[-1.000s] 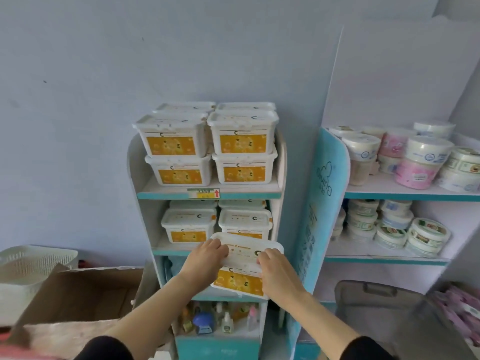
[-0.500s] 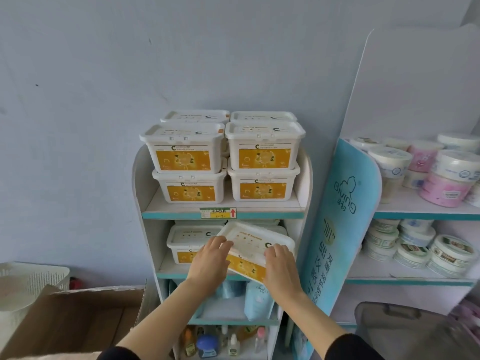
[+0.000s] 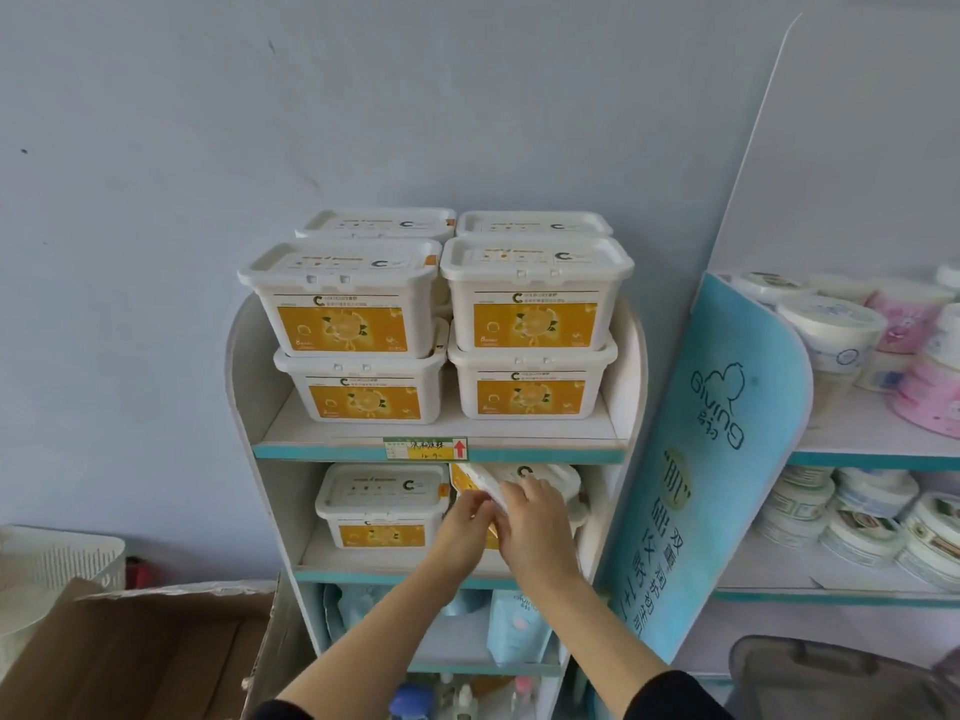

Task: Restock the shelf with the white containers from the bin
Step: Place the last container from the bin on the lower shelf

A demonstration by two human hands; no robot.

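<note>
A white container [image 3: 524, 476] with a yellow label sits tilted in the right half of the second shelf [image 3: 363, 563], under the top board. My left hand [image 3: 465, 517] holds its lower left edge and my right hand [image 3: 530, 517] grips its front. Another white container [image 3: 382, 506] stands upright to the left on the same shelf. Several white containers [image 3: 436, 324] are stacked in two layers on the top shelf [image 3: 441, 452]. What lies under the tilted container is hidden by my hands.
A blue side panel [image 3: 696, 475] divides this unit from a shelf of round tubs [image 3: 857, 511] on the right. An open cardboard box [image 3: 145, 652] and a white basket [image 3: 57, 563] stand at lower left. A grey bin [image 3: 831, 683] sits at lower right. Bottles fill the lower shelves.
Both hands have lifted the container from below the second shelf up into its right half, pushing it inward. The view has moved closer to the shelf.
</note>
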